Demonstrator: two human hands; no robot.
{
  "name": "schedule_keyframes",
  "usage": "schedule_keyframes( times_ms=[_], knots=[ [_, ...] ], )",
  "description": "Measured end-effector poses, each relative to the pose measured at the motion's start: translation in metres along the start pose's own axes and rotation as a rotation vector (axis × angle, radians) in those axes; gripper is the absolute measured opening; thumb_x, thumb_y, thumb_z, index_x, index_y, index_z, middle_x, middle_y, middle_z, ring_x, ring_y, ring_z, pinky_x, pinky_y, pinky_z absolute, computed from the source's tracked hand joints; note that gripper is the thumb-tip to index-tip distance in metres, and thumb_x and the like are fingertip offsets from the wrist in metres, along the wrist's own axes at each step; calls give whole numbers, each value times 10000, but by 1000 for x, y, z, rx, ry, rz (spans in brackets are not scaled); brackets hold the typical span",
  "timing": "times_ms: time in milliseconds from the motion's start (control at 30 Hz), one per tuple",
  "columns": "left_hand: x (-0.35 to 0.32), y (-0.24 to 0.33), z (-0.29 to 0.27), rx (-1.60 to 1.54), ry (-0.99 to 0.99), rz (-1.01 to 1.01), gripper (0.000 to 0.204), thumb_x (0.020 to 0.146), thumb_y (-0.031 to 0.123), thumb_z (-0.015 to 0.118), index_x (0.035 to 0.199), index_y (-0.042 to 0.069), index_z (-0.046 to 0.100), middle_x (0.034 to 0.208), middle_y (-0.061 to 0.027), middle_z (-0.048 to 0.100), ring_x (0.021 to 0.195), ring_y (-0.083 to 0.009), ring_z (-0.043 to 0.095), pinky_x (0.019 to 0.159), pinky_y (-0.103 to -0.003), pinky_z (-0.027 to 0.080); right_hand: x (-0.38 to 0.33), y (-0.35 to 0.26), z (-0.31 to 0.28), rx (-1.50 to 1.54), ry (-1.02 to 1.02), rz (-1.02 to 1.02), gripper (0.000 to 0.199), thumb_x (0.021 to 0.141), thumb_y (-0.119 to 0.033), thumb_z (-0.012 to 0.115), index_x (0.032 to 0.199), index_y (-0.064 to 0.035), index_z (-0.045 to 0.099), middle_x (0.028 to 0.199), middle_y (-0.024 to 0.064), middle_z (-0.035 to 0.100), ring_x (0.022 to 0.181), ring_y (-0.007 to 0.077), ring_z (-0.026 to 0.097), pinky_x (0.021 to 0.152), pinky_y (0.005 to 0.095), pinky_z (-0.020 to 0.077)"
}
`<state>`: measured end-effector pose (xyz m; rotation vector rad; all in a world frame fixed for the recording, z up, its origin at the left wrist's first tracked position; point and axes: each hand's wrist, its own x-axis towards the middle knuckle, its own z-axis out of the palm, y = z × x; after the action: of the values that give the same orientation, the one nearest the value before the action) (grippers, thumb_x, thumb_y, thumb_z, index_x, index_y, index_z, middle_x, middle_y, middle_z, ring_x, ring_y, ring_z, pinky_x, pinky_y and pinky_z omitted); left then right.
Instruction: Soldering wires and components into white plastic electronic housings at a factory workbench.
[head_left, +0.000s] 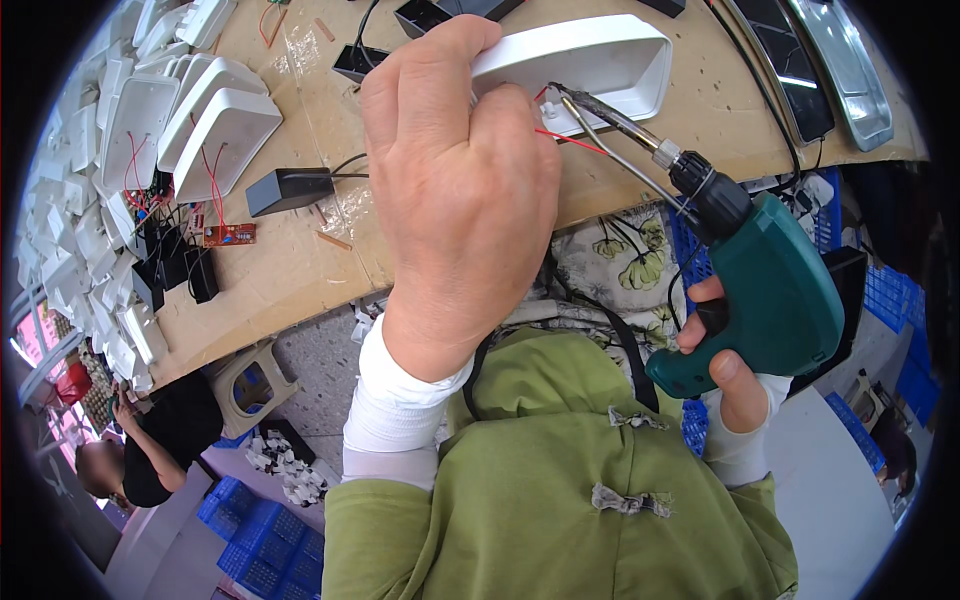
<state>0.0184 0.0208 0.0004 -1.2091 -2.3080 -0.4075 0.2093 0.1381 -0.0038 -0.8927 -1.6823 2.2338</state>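
Note:
My left hand (460, 170) is closed on the near-left edge of a white plastic housing (625, 60), which stands tilted on the table with its hollow side toward me. My right hand (738, 388) grips a green soldering gun (775, 285), with its fingers at the black trigger. The gun's metal tip and thin feed tube (635, 165) reach into the housing, close to my left fingertips. A red wire (572, 139) runs out beside the tip. What the left fingertips pinch inside the housing is hidden behind the hand.
White housings (230, 140) with red wires stand at the left, beside a large heap of white parts (75, 230). A black box with a cord (290, 190) and a small red circuit board (230, 235) lie nearby. A metal tray (850, 75) is far right. Another person (165, 450) sits at left.

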Motion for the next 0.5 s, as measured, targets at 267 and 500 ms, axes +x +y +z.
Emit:
schedule_keyframes(
  times_ms=[267, 500],
  knots=[
    [0, -1, 0, 14, -1, 19, 85, 645, 13, 593, 728, 0, 598, 1023, -123, 540, 896, -254, 483, 743, -322, 394, 0, 2, -4, -37, -23, 4, 559, 697, -136, 659, 1174, 46, 431, 1021, 150, 553, 753, 161, 571, 655, 282, 486],
    [-3, -4, 0, 26, 13, 61, 94, 639, 7, 581, 730, -5, 596, 1021, -125, 539, 903, -258, 482, 745, -324, 395, 3, -5, 14, -151, 132, -5, 558, 667, -373, 669, 996, 42, 494, 743, 70, 538, 634, 124, 514, 572, 229, 431]
  ],
)
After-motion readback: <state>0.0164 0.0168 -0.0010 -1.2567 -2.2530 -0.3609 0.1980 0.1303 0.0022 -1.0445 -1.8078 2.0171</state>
